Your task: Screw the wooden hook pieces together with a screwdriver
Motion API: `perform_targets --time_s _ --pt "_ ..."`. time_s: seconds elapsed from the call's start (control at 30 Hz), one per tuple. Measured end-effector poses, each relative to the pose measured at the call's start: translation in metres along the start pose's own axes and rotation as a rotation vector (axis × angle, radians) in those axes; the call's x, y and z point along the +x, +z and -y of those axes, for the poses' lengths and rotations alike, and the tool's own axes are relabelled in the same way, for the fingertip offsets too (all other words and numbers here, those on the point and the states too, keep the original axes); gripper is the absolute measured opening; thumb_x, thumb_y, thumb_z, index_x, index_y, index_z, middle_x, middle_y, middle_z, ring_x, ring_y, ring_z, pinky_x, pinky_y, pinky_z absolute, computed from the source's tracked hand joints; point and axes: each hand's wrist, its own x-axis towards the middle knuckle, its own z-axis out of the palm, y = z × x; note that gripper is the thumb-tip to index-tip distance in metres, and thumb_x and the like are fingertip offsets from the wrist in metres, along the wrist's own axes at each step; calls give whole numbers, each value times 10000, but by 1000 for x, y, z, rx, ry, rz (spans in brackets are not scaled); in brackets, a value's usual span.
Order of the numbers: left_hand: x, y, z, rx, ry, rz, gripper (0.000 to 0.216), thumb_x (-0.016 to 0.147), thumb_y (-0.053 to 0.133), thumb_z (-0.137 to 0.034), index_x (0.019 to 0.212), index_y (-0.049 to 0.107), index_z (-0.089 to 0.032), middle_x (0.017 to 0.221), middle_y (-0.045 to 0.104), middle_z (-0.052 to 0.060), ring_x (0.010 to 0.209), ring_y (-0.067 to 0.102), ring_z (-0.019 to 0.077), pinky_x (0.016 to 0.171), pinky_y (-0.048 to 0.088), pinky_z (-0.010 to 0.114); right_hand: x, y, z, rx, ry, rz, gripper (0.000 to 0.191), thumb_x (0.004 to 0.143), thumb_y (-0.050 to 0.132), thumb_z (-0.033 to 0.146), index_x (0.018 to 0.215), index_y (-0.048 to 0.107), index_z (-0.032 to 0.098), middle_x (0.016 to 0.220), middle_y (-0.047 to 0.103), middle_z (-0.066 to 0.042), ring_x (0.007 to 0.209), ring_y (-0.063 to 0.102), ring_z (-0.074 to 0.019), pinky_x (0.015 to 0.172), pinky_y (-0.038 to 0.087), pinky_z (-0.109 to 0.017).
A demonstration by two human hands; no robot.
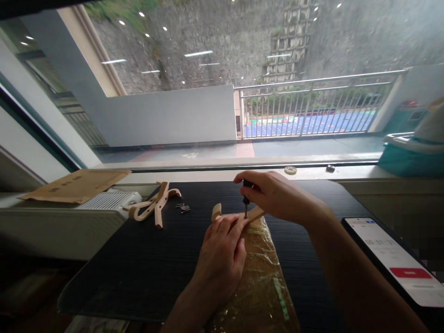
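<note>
My right hand (pixel 268 188) is closed round the black handle of a screwdriver (pixel 246 200), held upright with its shaft pointing down. The tip meets a pale curved wooden piece (pixel 255 214), which lies across the far end of a tape-wrapped cardboard box (pixel 263 273). With its fingers over the wood, my left hand (pixel 224 245) grips the piece against the box, just left of the screwdriver. The wood under my fingers is hidden, and I cannot make out a screw at the tip. To the left lie joined wooden pieces (pixel 160 203) beside several loose screws (pixel 183 208).
The dark table (pixel 156 263) stands against the window sill (pixel 208 175). A phone (pixel 388 259) lies at right. On the sill are a tape roll (pixel 290 170), a small dark object (pixel 330 168) and a teal bin (pixel 398 155). A brown envelope (pixel 76 185) rests at left.
</note>
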Motion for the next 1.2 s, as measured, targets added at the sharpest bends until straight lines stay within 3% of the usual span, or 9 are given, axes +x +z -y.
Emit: perform_targets --time_s 0.13,0.23,0.4,0.73,0.97,1.07,1.2 --pt "0 -1 -1 -7 0 1 437 826 430 -108 1235 500 -243 1231 520 57 1174 458 229 1029 386 454 4 3 -10 -47 60 -56 240 873 460 299 995 636 191 737 668 -21 605 542 -118 562 336 -251" --pt "0 -1 -1 0 -4 6 433 828 429 -113 1237 497 -237 1233 519 57 1177 455 226 1042 373 453 4 3 -10 -46 68 -68 276 875 450 289 1053 629 179 779 678 -42 648 563 -129 580 352 -253" --pt "-1 1 1 4 13 -7 427 837 429 -119 1245 490 -230 1251 511 55 1191 447 217 1070 345 451 -2 -3 -4 46 1 12 316 862 451 259 1134 611 235 848 679 -11 691 563 -112 617 366 -234" --pt "0 0 1 -2 2 4 445 832 433 -118 1254 493 -246 1250 517 58 1183 456 230 1037 382 454 3 -1 -10 6 50 -47 244 865 466 300 995 646 199 735 665 -11 602 534 -110 568 331 -250" --pt "0 -1 -1 7 -9 1 439 822 439 -108 1235 513 -236 1242 531 56 1182 460 227 1032 387 452 6 7 -5 -158 78 -87 242 895 399 304 890 610 186 680 627 -14 570 488 -106 533 288 -253" --pt "1 -3 -2 5 2 6 435 828 430 -107 1239 515 -220 1279 532 51 1200 445 224 1037 384 457 11 -3 3 -308 68 3 258 888 395 303 814 615 188 677 628 -21 558 471 -109 513 253 -262" --pt "1 -4 -2 7 13 6 449 826 426 -100 1254 511 -209 1320 525 39 1205 434 229 1025 393 470 20 -24 12 -406 -59 281 131 769 533 244 808 652 204 766 661 -34 654 537 -137 528 272 -255"
